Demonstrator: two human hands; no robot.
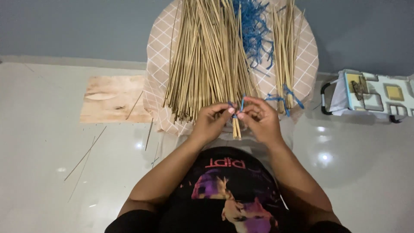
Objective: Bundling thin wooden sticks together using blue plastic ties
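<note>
At the frame's centre both hands – left hand [211, 122] and right hand [258, 118] – pinch a blue string [242, 103] around a small stick bundle [236, 127], fingers clamped on it.

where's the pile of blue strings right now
In the head view the pile of blue strings lies at the top centre of the round checked cushion, between the big heap of sticks and a smaller stick bundle to its right.

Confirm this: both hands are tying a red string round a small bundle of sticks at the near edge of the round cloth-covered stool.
Not quite. The head view shows the string is blue, not red. The left hand and right hand do work it round the small bundle of sticks at the stool edge.
</note>
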